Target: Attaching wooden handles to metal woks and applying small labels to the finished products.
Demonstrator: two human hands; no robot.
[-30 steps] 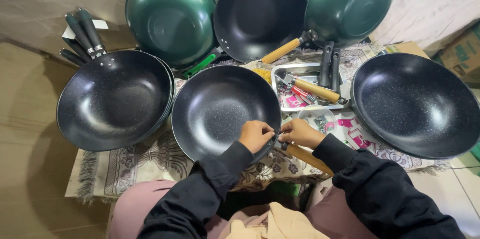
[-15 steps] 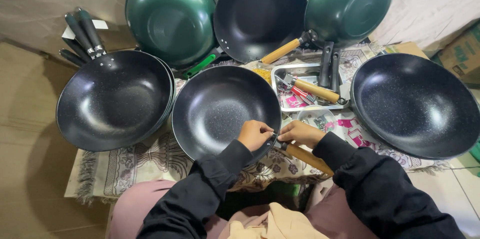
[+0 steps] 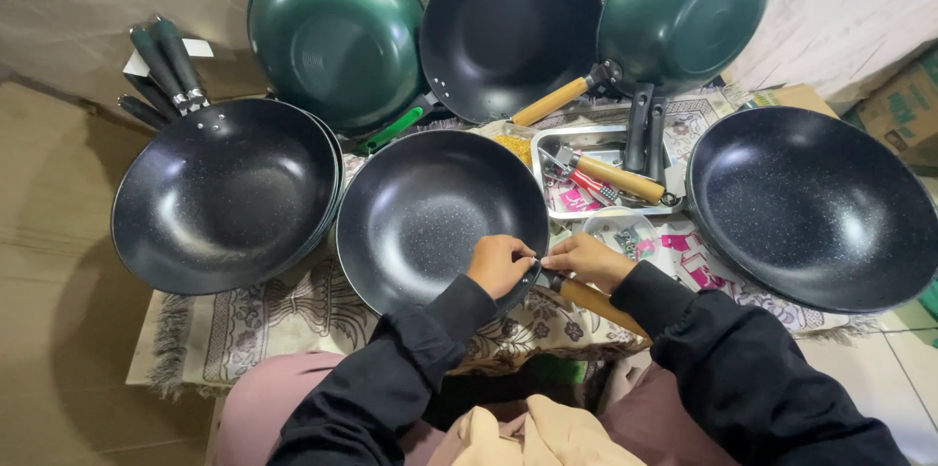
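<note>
A black speckled wok [image 3: 430,212] lies in front of me on a patterned cloth [image 3: 283,315]. Its wooden handle [image 3: 596,302] points toward me at the lower right. My left hand [image 3: 500,264] rests on the wok's near rim, fingers pinched at the handle joint. My right hand [image 3: 588,261] meets it from the right, fingertips pinched on the same joint, lying over the handle's metal end. What small part sits between the fingertips is too small to tell.
Black woks lie at left [image 3: 225,197] and right [image 3: 816,207]. Two green woks [image 3: 337,31] [image 3: 684,7] and a black one [image 3: 508,26] lean against the back wall. A metal tray [image 3: 562,158] holds handles and tools. Spare dark handles [image 3: 161,65] lie far left, a cardboard box [image 3: 904,105] far right.
Both hands stay at the handle joint; the fingers have shifted only slightly. The wok and everything around it have not moved.
</note>
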